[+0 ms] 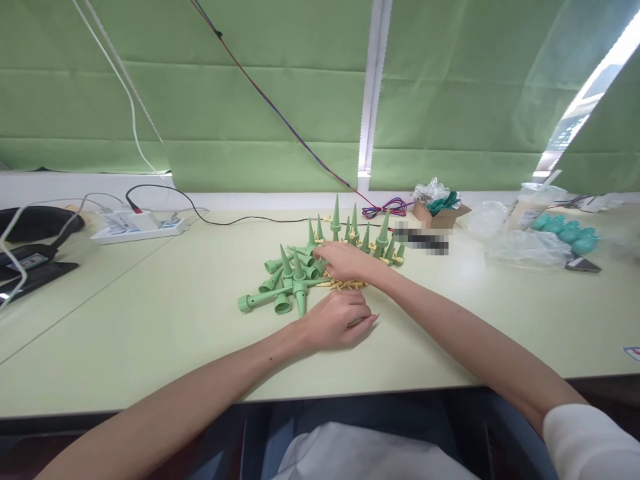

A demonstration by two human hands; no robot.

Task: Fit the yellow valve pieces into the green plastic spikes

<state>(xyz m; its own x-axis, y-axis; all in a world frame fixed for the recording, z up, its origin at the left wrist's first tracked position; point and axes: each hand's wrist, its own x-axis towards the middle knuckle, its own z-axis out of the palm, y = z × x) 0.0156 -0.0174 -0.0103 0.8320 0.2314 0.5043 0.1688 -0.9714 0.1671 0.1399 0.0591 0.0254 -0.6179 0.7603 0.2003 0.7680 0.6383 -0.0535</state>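
Observation:
A cluster of green plastic plant watering spikes (299, 287) covers the middle of the table, some lying flat and others standing point up. Small yellow plastic pieces (345, 285) lie in a heap between my hands, and more sit at the bases of the standing spikes. My left hand (340, 320) rests on the table in front of the heap, its fingers curled in; what they may hold is hidden. Over the pile reaches my right hand (345, 260), fingers bent together beside the lying spikes. Whatever is at its fingertips cannot be made out.
A power strip (140, 230) with cables is at the back left. Behind the spikes lie coiled wires (390, 208) and a small cardboard box (440, 215). To the right are a plastic cup (530, 207), clear bags and teal bulb-shaped items (570, 232).

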